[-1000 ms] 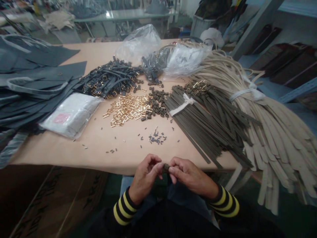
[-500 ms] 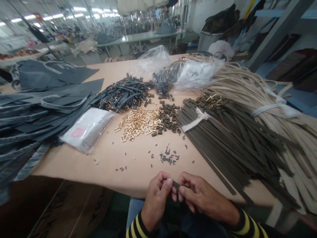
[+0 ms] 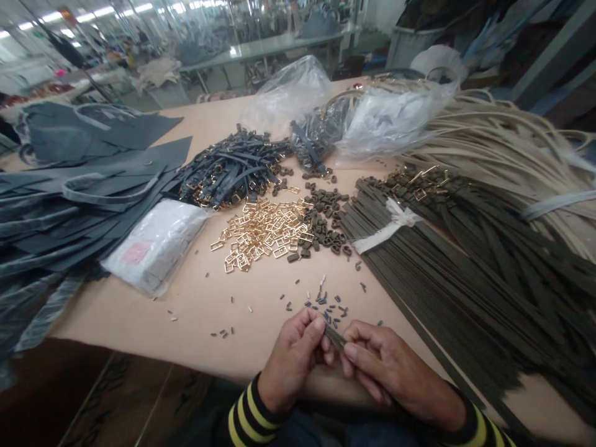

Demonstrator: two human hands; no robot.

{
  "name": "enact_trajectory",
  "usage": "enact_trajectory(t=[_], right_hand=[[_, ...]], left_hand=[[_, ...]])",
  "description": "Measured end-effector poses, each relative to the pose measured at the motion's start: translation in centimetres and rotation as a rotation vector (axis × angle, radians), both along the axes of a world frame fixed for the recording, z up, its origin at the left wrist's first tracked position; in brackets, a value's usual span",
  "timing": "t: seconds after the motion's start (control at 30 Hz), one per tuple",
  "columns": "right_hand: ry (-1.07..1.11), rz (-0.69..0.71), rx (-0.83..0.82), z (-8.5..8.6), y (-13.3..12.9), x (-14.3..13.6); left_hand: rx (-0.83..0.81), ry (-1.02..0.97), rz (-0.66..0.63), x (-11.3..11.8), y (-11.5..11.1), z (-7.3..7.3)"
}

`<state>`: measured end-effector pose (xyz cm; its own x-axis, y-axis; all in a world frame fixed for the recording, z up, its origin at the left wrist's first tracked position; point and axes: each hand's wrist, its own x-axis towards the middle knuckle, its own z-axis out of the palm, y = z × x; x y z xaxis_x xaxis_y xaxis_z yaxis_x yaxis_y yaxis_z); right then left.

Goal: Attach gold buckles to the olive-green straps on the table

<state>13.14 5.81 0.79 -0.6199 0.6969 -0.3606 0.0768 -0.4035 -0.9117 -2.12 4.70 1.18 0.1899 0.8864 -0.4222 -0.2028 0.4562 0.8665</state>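
Between my hands stretches a dark olive strap (image 3: 334, 336), held above the table's front edge. My left hand (image 3: 298, 351) pinches its upper end between thumb and fingers. Further down, my right hand (image 3: 393, 366) grips the same strap, and its lower part is hidden behind my fingers. Small dark bits (image 3: 331, 307) lie scattered just beyond my fingertips. Past them is a heap of gold rectangular buckles (image 3: 265, 230), with small olive loops (image 3: 326, 217) beside it on the right.
A bundle of olive straps (image 3: 419, 267), tied with a white band, lies on the right, with beige straps (image 3: 507, 136) behind. Dark blue buckled straps (image 3: 233, 164) pile up at the back. A white packet (image 3: 156, 245) and blue-grey pieces (image 3: 93, 205) occupy the left; clear plastic bags (image 3: 391, 121) sit behind.
My hands are slightly further apart, so more of the strap shows between them. The view has shifted a little, and both hands appear closer to the small dark bits.
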Motion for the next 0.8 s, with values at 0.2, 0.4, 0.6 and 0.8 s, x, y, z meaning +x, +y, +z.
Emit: enact_trajectory(t=[0.2, 0.4, 0.6, 0.8], right_hand=[[0.005, -0.029, -0.031, 0.4, 0.3, -0.3], [0.006, -0.04, -0.029, -0.2, 0.2, -0.5], [0.054, -0.063, -0.026, -0.9, 0.1, -0.3], [0.032, -0.114, 0.027, -0.5, -0.4, -0.3]], left_hand=[[0.768, 1.336, -0.086, -4.7, 6.5, 0.7], [0.738, 1.845, -0.454, -5.1, 10.2, 0.4], [0.751, 1.768, -0.494, -4.6, 11.0, 1.4], [0.721, 1.619, -0.402, -4.8, 11.8, 1.4]])
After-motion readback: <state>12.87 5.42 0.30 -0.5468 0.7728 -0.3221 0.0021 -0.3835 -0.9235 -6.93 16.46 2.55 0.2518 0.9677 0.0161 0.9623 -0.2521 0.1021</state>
